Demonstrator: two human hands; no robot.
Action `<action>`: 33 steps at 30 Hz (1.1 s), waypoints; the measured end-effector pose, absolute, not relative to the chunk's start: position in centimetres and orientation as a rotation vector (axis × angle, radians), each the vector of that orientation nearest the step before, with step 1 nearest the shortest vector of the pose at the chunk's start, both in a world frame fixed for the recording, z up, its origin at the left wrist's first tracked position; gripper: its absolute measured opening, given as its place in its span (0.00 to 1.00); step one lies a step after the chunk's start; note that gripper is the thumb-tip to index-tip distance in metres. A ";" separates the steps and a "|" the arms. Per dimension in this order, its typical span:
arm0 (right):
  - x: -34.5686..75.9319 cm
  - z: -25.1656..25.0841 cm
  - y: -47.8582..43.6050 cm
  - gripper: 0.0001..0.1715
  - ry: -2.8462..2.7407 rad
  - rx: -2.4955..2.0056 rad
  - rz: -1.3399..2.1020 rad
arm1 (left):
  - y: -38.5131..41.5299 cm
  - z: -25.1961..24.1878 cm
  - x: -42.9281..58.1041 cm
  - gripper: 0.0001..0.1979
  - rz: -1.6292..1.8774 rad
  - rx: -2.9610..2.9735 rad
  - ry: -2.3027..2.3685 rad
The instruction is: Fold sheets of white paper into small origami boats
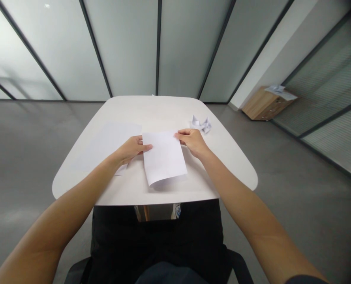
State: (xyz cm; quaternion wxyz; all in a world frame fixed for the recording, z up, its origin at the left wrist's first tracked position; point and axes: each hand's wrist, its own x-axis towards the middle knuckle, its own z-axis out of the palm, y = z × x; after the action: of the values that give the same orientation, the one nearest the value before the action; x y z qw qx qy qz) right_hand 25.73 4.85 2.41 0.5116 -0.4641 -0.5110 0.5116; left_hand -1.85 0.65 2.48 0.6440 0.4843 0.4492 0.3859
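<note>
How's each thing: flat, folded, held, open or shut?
Held sheet: near edge curved
Left hand: gripping sheet's left edge
Right hand: pinching sheet's top right corner
Paper on the left: lying flat
Folded paper: creased, standing in points
Wooden cabinet: open or shut, can't tell

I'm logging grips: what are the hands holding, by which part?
A white paper sheet: left hand on its upper left edge, right hand at its top right corner.

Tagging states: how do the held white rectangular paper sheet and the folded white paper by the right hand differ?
The rectangular sheet is larger, mostly flat; the folded paper is smaller, peaked. Left hand and right hand hold the sheet; the folded paper rests on the white table. Both are white.
</note>
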 end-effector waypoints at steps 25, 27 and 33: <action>26.3 0.5 6.0 0.05 -1.654 -1.445 0.838 | 0.3 2.0 -1.3 0.18 0.879 2.540 1.170; 26.2 0.4 5.8 0.04 -1.779 -1.471 0.725 | 0.3 1.5 -0.9 0.16 0.697 2.595 0.952; 25.8 0.4 5.8 0.04 -1.899 -1.511 0.596 | 0.4 0.6 -0.2 0.19 0.443 2.613 0.847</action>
State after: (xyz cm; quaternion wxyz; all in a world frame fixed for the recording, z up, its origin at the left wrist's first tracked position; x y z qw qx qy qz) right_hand 25.83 5.79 0.40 0.3158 -0.5736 -0.7211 0.2264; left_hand -0.25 0.42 0.56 0.1784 0.9241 0.2996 0.1566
